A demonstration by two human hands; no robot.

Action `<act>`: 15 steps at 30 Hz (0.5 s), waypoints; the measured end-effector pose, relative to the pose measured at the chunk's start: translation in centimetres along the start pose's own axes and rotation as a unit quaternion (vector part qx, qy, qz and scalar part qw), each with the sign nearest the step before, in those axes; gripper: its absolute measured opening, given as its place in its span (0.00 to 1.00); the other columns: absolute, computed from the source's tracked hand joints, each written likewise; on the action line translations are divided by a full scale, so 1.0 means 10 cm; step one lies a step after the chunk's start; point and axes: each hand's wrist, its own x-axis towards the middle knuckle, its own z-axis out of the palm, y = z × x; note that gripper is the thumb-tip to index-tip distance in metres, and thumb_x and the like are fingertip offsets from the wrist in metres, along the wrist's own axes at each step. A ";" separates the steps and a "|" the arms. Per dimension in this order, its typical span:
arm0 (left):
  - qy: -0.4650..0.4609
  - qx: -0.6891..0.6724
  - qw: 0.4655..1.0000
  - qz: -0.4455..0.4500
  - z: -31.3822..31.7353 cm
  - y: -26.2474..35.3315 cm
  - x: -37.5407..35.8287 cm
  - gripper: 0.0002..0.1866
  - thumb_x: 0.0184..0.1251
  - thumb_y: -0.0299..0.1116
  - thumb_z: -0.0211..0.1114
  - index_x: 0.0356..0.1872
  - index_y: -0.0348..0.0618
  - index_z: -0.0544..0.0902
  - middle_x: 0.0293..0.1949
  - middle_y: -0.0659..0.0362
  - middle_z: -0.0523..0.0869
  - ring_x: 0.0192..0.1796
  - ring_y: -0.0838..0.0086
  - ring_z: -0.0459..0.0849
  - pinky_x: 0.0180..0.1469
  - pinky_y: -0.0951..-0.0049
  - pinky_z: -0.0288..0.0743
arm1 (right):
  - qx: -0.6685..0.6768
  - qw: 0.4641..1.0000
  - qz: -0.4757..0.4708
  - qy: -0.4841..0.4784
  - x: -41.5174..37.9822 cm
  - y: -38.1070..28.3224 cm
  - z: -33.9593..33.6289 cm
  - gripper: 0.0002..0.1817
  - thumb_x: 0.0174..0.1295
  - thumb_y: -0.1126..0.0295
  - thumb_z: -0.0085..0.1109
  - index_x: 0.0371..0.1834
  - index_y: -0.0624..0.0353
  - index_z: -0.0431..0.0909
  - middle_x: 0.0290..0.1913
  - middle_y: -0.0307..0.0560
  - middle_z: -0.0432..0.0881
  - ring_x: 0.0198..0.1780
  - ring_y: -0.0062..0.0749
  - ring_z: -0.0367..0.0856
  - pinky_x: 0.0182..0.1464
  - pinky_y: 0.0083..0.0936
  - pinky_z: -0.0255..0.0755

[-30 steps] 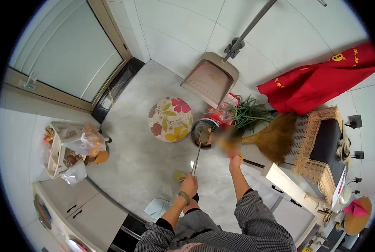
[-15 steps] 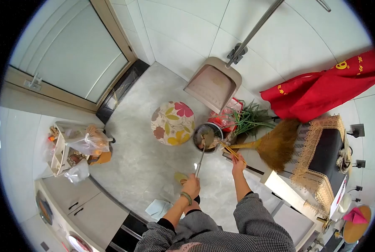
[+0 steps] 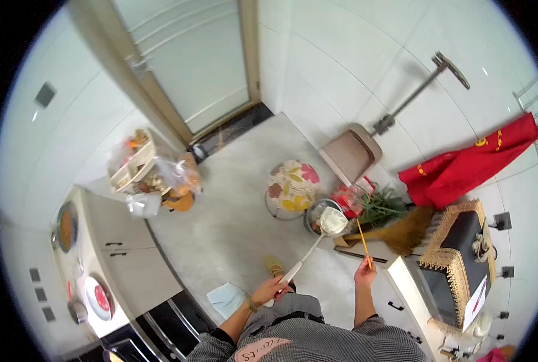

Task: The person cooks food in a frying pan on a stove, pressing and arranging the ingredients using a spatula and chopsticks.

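My left hand (image 3: 269, 291) is closed round the handle of a long ladle (image 3: 333, 221). The ladle's pale round bowl is over a metal-rimmed bin (image 3: 312, 216) on the floor and hides part of its contents. In my right hand (image 3: 365, 274) are yellow chopsticks (image 3: 363, 241), pointing up beside the bin. Green leafy stalks (image 3: 380, 208) and a red bag (image 3: 347, 199) lie just behind and right of the bin.
A floral round stool (image 3: 293, 187) stands left of the bin. A dustpan (image 3: 353, 154) hangs on the wall, and a straw broom (image 3: 408, 232) lies at the right. Counters with cabinets (image 3: 127, 223) flank both sides. A pale cloth (image 3: 227, 300) is near my feet.
The view has swung, so the scene sits lower and further right. The ladle has come up, its bowl now showing over the bin. The chopsticks have drawn back from the bin and point more upright.
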 end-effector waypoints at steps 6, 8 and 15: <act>-0.028 -0.142 0.977 0.157 -0.02 -0.37 -1.57 0.19 0.77 0.40 0.47 0.61 0.40 0.68 0.27 0.68 0.63 0.25 0.85 0.58 0.26 0.84 0.55 | -0.030 0.983 0.101 -0.153 -0.75 0.52 0.34 0.15 0.71 0.68 0.46 0.45 0.72 0.75 0.44 0.54 0.81 0.49 0.39 0.80 0.53 0.25 0.80; 0.020 -0.173 0.957 0.230 0.02 -0.50 -2.15 0.19 0.77 0.39 0.47 0.62 0.40 0.67 0.27 0.68 0.63 0.25 0.85 0.58 0.26 0.84 0.55 | -0.063 0.961 0.145 -0.226 -1.06 0.85 0.48 0.15 0.72 0.67 0.44 0.47 0.70 0.74 0.44 0.53 0.80 0.48 0.36 0.80 0.54 0.22 0.79; 0.311 -0.200 0.820 0.437 -0.16 -0.98 -3.94 0.17 0.76 0.38 0.47 0.58 0.38 0.69 0.23 0.68 0.66 0.20 0.85 0.60 0.22 0.83 0.56 | -0.101 0.850 0.400 -0.328 -2.74 2.19 0.66 0.13 0.70 0.71 0.46 0.46 0.74 0.72 0.42 0.58 0.79 0.44 0.41 0.81 0.48 0.25 0.83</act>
